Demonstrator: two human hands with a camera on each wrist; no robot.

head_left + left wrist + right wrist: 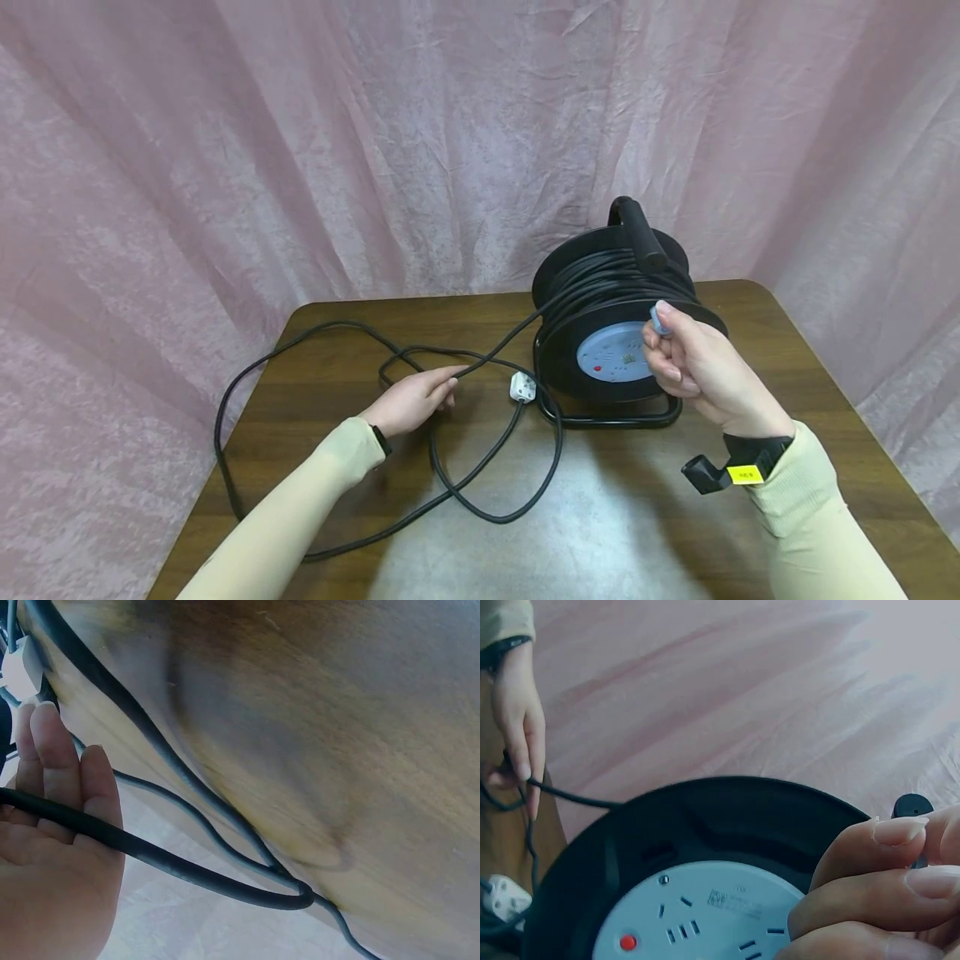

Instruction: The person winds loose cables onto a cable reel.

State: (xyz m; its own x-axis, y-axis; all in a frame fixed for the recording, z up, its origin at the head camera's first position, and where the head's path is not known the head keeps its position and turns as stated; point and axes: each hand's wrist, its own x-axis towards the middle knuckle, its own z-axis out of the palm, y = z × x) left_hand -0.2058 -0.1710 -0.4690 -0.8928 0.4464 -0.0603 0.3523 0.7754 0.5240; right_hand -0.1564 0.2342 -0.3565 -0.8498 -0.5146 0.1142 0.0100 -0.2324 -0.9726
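Note:
A black cable reel (558, 362) with a light blue socket panel (742, 885) stands on its tube frame toward the back right of the table. My right hand (697, 358) grips the reel's small light blue crank knob (658, 322) in front of the panel, fingers curled. Left of the reel, my left hand (412, 400) holds the black cable (501, 343), which runs from there up onto the wound drum. In the left wrist view the cable crosses the fingers (60, 765), and the thumb is hidden. The white plug (522, 387) lies beside the reel's frame.
Loose loops of cable (551, 467) spread over the left and middle of the wooden table (817, 467), one hanging past its left edge. A pink curtain (450, 167) closes off the back and sides. The reel's carrying handle (641, 237) rises above the drum.

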